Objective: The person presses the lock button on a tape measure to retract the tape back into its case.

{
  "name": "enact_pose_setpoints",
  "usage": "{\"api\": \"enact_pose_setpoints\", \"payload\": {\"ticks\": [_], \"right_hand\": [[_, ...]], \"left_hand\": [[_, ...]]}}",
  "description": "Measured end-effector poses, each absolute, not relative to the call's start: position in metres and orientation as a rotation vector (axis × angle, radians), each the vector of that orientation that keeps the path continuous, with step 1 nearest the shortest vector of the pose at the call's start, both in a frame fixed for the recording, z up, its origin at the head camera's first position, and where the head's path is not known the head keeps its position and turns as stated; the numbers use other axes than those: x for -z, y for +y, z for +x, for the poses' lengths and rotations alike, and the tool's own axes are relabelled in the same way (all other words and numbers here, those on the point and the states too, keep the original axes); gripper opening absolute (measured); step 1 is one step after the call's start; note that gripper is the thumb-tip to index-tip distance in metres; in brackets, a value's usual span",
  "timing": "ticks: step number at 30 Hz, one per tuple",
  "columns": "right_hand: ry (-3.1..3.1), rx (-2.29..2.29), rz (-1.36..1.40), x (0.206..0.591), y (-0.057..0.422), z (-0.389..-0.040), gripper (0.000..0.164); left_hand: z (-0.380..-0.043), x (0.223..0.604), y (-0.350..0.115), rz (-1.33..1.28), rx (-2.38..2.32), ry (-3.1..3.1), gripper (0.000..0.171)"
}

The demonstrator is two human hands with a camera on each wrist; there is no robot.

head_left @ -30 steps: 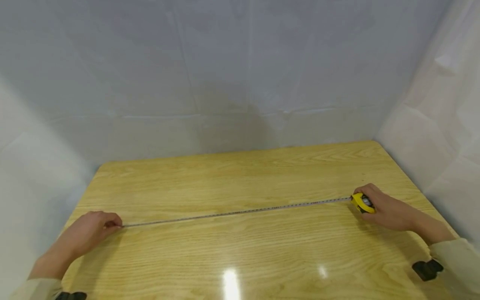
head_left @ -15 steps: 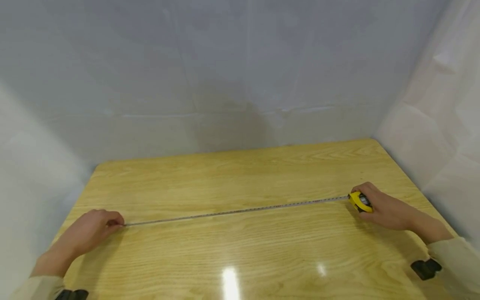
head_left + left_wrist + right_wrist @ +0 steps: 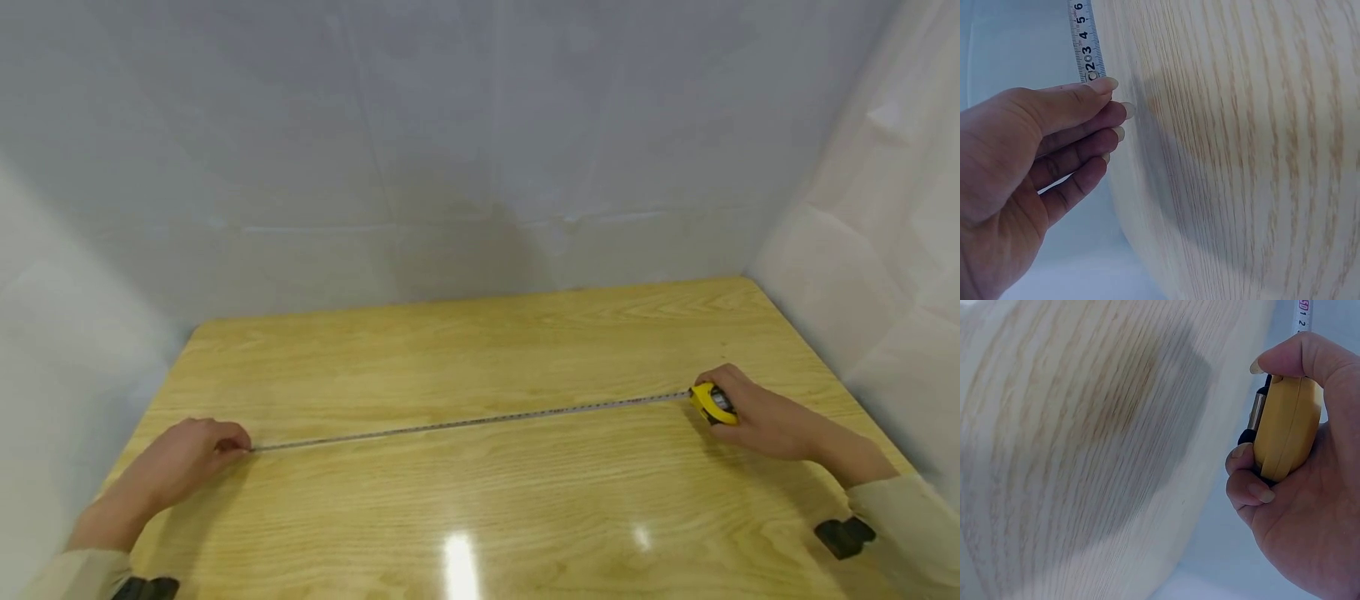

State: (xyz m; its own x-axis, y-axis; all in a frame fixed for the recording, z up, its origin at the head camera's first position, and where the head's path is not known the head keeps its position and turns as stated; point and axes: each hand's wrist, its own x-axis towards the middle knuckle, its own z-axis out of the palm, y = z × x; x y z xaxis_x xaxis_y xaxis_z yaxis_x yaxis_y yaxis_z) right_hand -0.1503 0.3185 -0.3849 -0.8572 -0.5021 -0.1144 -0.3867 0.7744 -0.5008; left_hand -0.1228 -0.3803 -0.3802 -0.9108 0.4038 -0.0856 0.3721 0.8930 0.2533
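Observation:
A yellow and black tape measure (image 3: 711, 403) sits in my right hand (image 3: 772, 423), whose fingers and thumb wrap round its case. Its metal blade (image 3: 480, 422) stretches straight across above the wooden table to my left hand (image 3: 183, 462), which pinches the end between thumb and fingertips. In the left wrist view the low numbers of the blade (image 3: 1087, 47) run up from the thumb (image 3: 1072, 103). In the right wrist view the case (image 3: 1288, 425) lies against the palm, a metal clip (image 3: 1257, 412) on its side, and the thumb lies over the blade's mouth.
The wood-grain table (image 3: 480, 358) extends beneath both hands, with rounded far corners. A pale grey sheet (image 3: 450, 150) hangs behind it, and a whitish sheet (image 3: 885, 250) borders the right side. Dark wrist devices (image 3: 845, 537) show below the sleeves.
My right hand has moved slightly left with the tape measure case, and the stretch of blade between the hands has grown a little shorter. My left hand keeps its pinch, nearly still.

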Motion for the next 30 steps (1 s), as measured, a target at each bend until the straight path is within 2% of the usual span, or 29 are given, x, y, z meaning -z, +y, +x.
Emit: {"api": "enact_pose_setpoints", "payload": {"ticks": [30], "right_hand": [[2.683, 0.714, -0.673, 0.386, 0.307, -0.148, 0.047]], "left_hand": [[-0.125, 0.378, -0.376, 0.585, -0.363, 2.888, 0.007]]}}
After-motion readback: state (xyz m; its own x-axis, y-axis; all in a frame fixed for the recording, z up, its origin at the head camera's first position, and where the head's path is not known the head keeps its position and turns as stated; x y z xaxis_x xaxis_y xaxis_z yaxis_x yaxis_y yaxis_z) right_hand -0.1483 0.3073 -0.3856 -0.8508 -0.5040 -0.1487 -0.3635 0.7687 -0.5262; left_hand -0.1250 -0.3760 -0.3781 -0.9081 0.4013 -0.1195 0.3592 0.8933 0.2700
